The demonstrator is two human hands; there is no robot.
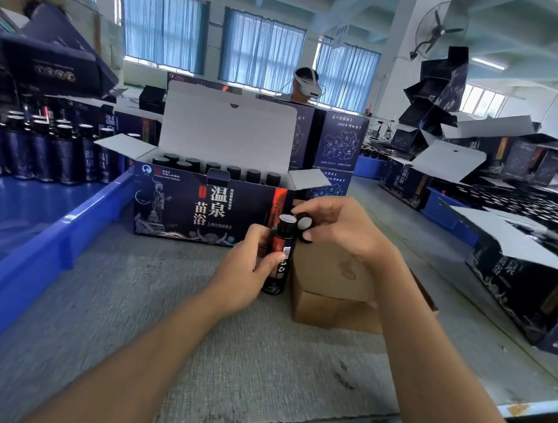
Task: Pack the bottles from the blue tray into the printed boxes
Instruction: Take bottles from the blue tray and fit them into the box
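My left hand (247, 273) grips a dark bottle (281, 246) upright in front of the printed box (208, 211). The bottle's mouth is uncovered, showing a pale seal. My right hand (338, 228) pinches a black cap (304, 226) just to the right of the bottle's top. The printed box stands open with its lid flap up, and several black-capped bottles (220, 169) stand in rows inside. The blue tray (37, 237) lies at the left, with several dark bottles (36, 148) standing at its far end.
A plain brown carton (335, 286) sits right behind the held bottle. More open printed boxes (531, 282) and blue trays (443, 208) of bottles fill the right side. Stacked boxes stand behind, and a person with a headset (306, 85) is across the table. Grey tabletop (190, 322) lies near me.
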